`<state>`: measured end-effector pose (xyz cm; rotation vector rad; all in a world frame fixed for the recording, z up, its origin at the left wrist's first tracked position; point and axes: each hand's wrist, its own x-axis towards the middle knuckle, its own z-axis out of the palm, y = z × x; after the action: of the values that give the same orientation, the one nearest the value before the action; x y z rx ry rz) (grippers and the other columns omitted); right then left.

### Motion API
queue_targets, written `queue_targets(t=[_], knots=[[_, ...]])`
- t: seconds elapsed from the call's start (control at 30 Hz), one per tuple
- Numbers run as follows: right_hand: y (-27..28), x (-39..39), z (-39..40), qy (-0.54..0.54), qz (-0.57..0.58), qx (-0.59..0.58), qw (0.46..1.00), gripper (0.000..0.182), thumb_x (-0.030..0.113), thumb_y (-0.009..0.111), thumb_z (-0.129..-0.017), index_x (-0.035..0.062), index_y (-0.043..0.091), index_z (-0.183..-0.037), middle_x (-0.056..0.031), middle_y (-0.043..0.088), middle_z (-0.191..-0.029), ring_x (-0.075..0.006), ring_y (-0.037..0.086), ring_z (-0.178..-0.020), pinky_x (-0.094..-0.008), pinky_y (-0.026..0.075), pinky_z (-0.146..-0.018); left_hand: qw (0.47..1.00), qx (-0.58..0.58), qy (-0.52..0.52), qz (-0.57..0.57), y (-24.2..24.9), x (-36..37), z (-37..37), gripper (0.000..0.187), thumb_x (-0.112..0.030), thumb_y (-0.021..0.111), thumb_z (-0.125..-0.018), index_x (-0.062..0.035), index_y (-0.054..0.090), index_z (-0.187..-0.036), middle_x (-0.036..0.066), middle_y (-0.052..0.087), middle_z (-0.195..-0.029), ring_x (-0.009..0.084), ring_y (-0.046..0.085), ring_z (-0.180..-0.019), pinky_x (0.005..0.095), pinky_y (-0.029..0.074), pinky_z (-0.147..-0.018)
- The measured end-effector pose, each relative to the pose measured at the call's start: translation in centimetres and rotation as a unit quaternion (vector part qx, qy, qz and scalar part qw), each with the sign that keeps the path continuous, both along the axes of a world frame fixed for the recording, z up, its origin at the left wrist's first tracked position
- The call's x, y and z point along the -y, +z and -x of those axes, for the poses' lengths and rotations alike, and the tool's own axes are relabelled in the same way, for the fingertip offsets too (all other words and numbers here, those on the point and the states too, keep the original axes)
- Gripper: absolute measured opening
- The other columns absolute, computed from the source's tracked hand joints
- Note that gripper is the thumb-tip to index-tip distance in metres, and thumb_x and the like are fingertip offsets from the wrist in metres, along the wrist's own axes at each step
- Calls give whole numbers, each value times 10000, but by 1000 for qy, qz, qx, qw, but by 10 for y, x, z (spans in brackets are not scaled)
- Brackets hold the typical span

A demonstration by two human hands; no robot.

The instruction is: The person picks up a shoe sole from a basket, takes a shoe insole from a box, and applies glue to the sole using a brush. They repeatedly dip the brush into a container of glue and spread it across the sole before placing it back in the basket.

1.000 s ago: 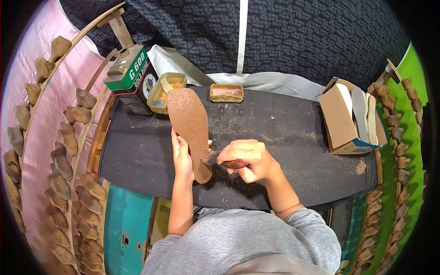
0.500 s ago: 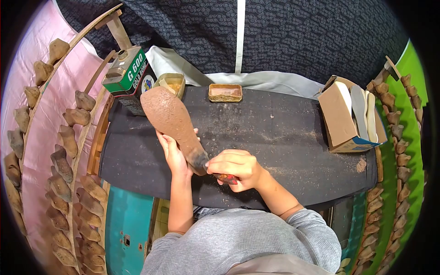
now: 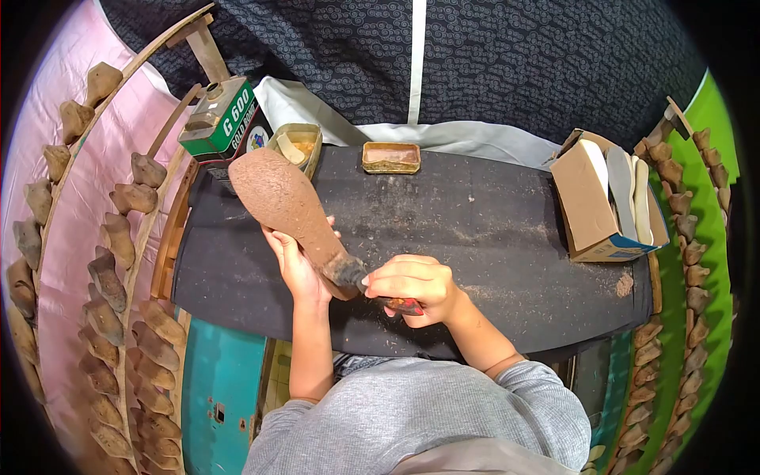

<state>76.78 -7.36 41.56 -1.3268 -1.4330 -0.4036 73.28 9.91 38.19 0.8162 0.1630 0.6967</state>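
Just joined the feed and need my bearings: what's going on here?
A person is working at a table covered in dark cloth. The left hand holds up a brown, sole-shaped piece, its wide end pointing away from the body. The right hand grips a tool with a red-and-dark handle, its dark end against the narrow end of the piece. Beyond stand a green-topped can and two small trays, with a box of pale sole-like pieces on the right.
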Motion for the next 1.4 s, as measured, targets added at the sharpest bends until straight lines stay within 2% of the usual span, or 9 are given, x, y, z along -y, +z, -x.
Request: queue_targets(t=[0.17, 0.5, 0.57, 0.7, 0.77, 0.9, 1.0, 1.27, 1.4], knots=[[-4, 8, -1, 64, 69, -40, 995, 340, -13, 709, -535, -11, 669, -873, -119, 683, -834, -253, 669, -720, -330, 539, -633, 999, 34, 12, -3, 1, -10, -1, 487, -440, 333, -982, -237, 164, -1391, 144, 489, -1186, 279, 621, -879, 391, 551, -670], [0, 2, 6, 32, 19, -44, 998, 359, -38, 660, -570, 10, 651, -926, -102, 666, -884, -276, 644, -772, -344, 531, -710, 1000, 4, 21, -3, 0, -6, 1, 495, -426, 324, -989, -253, 143, -1415, 148, 482, -1189, 292, 618, -879, 419, 552, -664], [3, 4, 6, 63, 36, -41, 996, 352, -40, 685, -535, -14, 668, -886, -128, 681, -857, -268, 668, -717, -333, 539, -639, 1000, 7, 19, 5, -1, -7, 1, 476, -406, 320, -995, -264, 150, -1417, 148, 484, -1186, 303, 616, -887, 440, 552, -661], [2, 12, 1, 78, 58, -62, 993, 346, -69, 641, -530, -9, 665, -871, -128, 677, -825, -265, 666, -710, -328, 538, -641, 999, 24, -7, 32, -8, -8, 2, 467, -410, 315, -993, -286, 149, -1411, 135, 496, -1183, 299, 623, -882, 443, 556, -656], [6, 18, 0, 68, 113, -77, 988, 359, -88, 597, -514, -8, 662, -858, -130, 672, -796, -261, 664, -702, -322, 537, -639, 999, 31, -22, 39, -9, -5, 1, 467, -412, 314, -992, -294, 145, -1411, 131, 500, -1181, 297, 625, -879, 441, 558, -653], [7, 20, 0, 59, 114, -71, 989, 363, -87, 581, -505, -6, 664, -849, -132, 671, -789, -258, 663, -696, -319, 536, -636, 998, 18, -33, 42, -3, -3, 0, 459, -416, 318, -989, -288, 159, -1400, 130, 508, -1157, 290, 628, -874, 427, 561, -650], [8, 19, -2, 44, 98, -84, 991, 343, -80, 596, -509, -4, 664, -836, -123, 674, -790, -257, 665, -698, -324, 537, -632, 998, 13, -55, 28, -6, -3, 0, 469, -419, 315, -988, -266, 157, -1402, 141, 499, -1166, 290, 625, -886, 419, 561, -664], [22, 8, -8, 6, 28, -14, 999, 323, -43, 666, -506, -8, 662, -827, -116, 676, -791, -251, 671, -703, -327, 541, -641, 993, -1, -116, -20, -12, 6, 5, 517, -415, 302, -991, -233, 116, -1438, 147, 470, -1249, 303, 624, -936, 417, 562, -729], [21, -1, -20, -68, -41, 7, 997, 312, -26, 684, -528, -13, 663, -839, -133, 674, -805, -254, 670, -712, -326, 539, -646, 992, -22, -125, -1, -13, 15, 4, 503, -406, 295, -996, -220, 150, -1440, 105, 413, -1340, 270, 552, -1085, 420, 527, -831]])
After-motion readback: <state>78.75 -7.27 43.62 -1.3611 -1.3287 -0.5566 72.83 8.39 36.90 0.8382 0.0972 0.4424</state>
